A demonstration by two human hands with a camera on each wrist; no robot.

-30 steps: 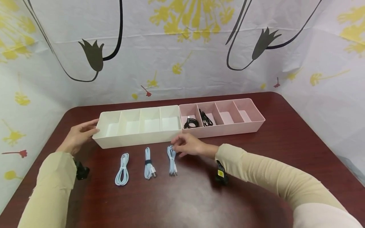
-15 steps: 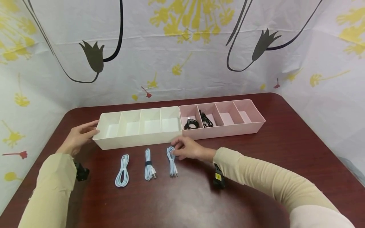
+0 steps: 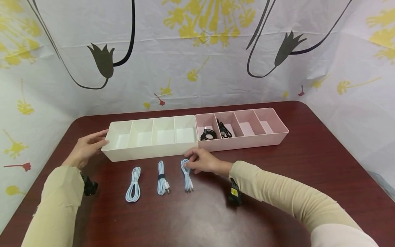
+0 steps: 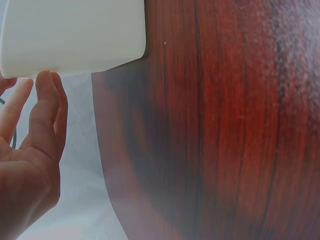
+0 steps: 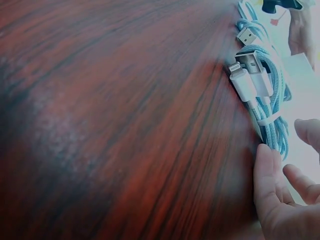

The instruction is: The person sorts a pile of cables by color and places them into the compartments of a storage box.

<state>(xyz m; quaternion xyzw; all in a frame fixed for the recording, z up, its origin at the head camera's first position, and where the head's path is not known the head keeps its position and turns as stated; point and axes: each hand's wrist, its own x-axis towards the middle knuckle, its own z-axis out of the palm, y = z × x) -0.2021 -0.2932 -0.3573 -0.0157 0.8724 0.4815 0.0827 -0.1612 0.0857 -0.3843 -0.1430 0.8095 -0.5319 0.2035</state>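
Note:
My left hand touches the left end of a white divided box; in the left wrist view its fingertips rest against the box's end wall. My right hand is at the top end of a light-blue charging cable, coiled and tied. In the right wrist view one fingertip meets the loops of this cable, while the other fingers stand apart from it. To its left lie a second blue cable with a dark strap and a third, tied blue cable.
A pink divided box adjoins the white one on the right. Its two left compartments hold a coiled black cable and a folded black cable. Both boxes stand near the back of the dark red wooden table, before a patterned cloth.
My right hand has moved slightly left and down, against the top of the nearest blue cable. My left hand has stayed at the white box.

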